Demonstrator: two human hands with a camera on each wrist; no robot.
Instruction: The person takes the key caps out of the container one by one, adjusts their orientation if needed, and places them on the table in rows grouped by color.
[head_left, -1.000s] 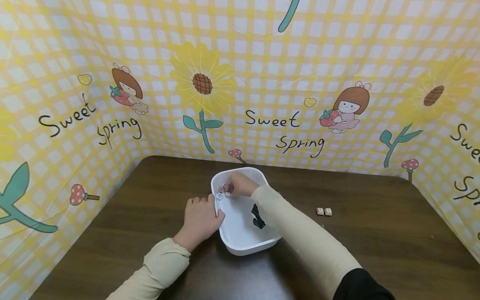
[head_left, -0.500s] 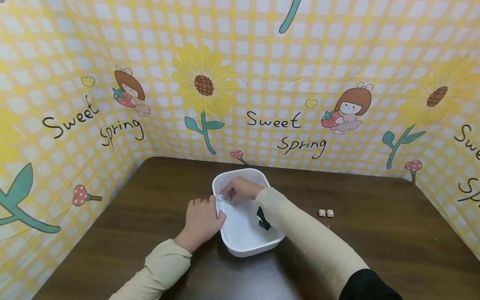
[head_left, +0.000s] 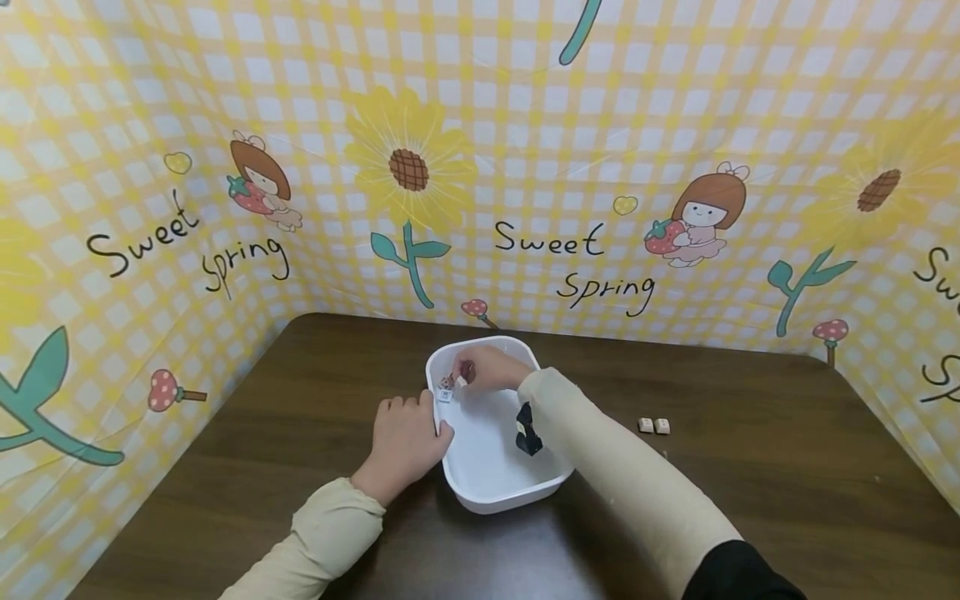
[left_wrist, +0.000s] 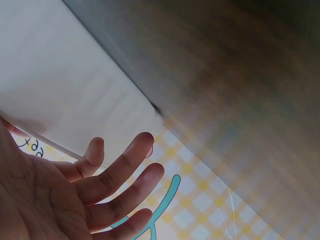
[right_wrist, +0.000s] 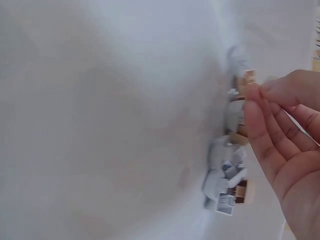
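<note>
Brown table, white tub (right hand inside), backdrop—yellow checks.

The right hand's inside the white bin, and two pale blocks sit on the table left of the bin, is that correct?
Wrong side: the head view shows the two pale blocks on the table right of the white bin.

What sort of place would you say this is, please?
It looks like a tabletop booth, perhaps for recording: a yellow-and-white checked fabric backdrop lines the back and sides of a dark brown wood-look table, which bears a white, rounded rectangular, plastic-looking tub.
</note>
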